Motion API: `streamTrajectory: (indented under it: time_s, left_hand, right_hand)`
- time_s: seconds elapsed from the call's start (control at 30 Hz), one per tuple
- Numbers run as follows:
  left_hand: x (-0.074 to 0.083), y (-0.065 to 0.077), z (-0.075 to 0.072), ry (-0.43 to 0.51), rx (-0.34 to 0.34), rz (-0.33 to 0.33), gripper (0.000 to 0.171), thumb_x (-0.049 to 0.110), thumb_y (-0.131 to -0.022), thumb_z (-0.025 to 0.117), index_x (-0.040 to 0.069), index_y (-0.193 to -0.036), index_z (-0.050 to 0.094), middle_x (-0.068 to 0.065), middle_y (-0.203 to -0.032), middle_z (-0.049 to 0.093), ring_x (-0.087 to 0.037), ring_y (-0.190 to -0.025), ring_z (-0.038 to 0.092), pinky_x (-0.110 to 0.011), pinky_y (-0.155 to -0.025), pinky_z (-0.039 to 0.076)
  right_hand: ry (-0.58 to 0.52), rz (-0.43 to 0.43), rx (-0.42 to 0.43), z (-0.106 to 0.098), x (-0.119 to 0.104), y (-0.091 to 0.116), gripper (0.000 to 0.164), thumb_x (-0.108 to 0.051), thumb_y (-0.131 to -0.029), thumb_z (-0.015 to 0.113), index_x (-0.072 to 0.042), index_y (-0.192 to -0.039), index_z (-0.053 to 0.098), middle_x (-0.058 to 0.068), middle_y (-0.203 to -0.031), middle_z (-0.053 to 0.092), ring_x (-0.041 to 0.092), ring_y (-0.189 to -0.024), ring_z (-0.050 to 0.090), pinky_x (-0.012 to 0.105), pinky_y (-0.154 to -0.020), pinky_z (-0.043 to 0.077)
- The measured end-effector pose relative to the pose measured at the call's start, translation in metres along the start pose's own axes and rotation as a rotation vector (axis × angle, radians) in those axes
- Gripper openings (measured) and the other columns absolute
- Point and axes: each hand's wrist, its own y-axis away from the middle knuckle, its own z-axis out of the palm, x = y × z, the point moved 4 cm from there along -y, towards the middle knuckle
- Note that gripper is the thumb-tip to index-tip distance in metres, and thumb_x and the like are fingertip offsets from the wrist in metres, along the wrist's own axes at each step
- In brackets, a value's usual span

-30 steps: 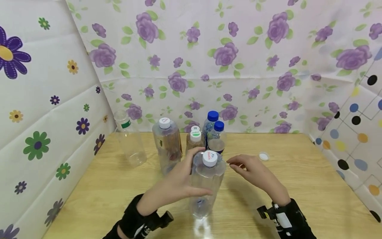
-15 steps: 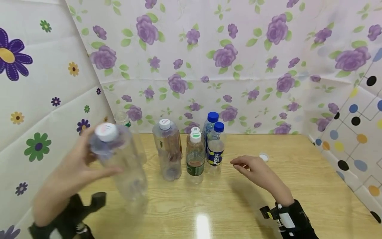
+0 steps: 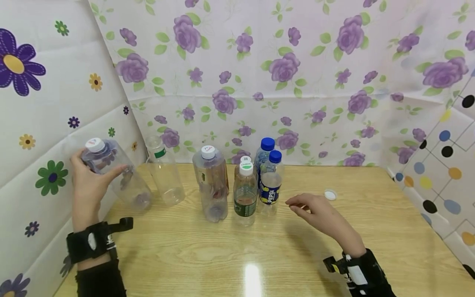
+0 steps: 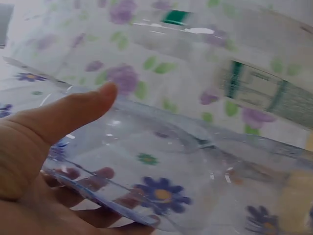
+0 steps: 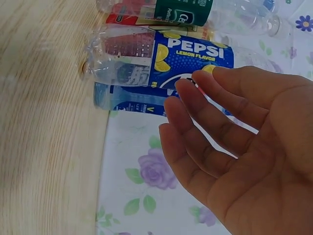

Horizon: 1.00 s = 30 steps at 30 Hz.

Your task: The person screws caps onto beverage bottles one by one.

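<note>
At the left, my left hand [image 3: 88, 185] grips a large clear plastic bottle [image 3: 130, 183] with a white cap, its thumb on one side and fingers round the other. The bottle leans, top to the left, base low by the table. In the left wrist view the same bottle [image 4: 195, 166] lies across the palm. Apart from everything, my right hand [image 3: 317, 212] hovers over the table with loosely bent fingers and holds nothing. Nearest to it stands a Pepsi bottle [image 3: 269, 192] with a blue cap, whose lemon label [image 5: 190, 56] shows in the right wrist view.
An uncapped clear bottle [image 3: 167, 177] stands beside the held one. Another large white-capped bottle [image 3: 211, 185], a green-labelled bottle [image 3: 245, 206] and a second blue-capped bottle [image 3: 262, 154] form a group mid-table. A loose white cap [image 3: 330, 194] lies at right. Flowered cloth walls [image 3: 237, 74] enclose the table.
My left hand has carried the large clear bottle from the front middle to the far left and tilted it, uncovering the green-labelled and Pepsi bottles. My right hand has barely moved.
</note>
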Motion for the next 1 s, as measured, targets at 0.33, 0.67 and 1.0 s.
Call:
streamTrajectory:
  time_s: [0.33,0.67,1.0]
  left_hand:
    - [-0.024,-0.013,0.014,0.005,-0.018,-0.007,0.107,0.037,-0.088,0.081,0.021,-0.161,0.004,-0.015,-0.165,0.020,-0.032,-0.150,0.025,-0.049,-0.125,0.024]
    - [-0.015,-0.011,0.019,-0.074,-0.043,0.040,0.114,0.041,-0.089,0.079,0.013,-0.161,-0.005,-0.026,-0.165,0.015,-0.046,-0.149,0.021,-0.061,-0.123,0.020]
    - [0.045,0.020,0.020,-0.087,0.138,0.236,0.111,0.025,-0.084,0.086,0.020,-0.163,0.008,-0.008,-0.167,0.016,-0.029,-0.152,0.020,-0.042,-0.127,0.019]
  right_hand:
    - [0.006,-0.021,-0.004,0.001,-0.004,-0.002,0.020,-0.012,-0.101,0.065,-0.011,-0.118,0.074,0.003,-0.112,0.074,0.014,-0.093,0.071,0.027,-0.077,0.061]
    - [-0.003,-0.014,-0.014,0.004,-0.005,0.001,0.019,-0.012,-0.101,0.065,-0.012,-0.117,0.075,0.004,-0.112,0.074,0.011,-0.090,0.070,0.027,-0.076,0.061]
    - [0.007,-0.021,-0.019,0.003,-0.004,0.000,0.019,-0.012,-0.102,0.064,-0.012,-0.118,0.074,0.003,-0.111,0.074,0.013,-0.090,0.070,0.027,-0.075,0.061]
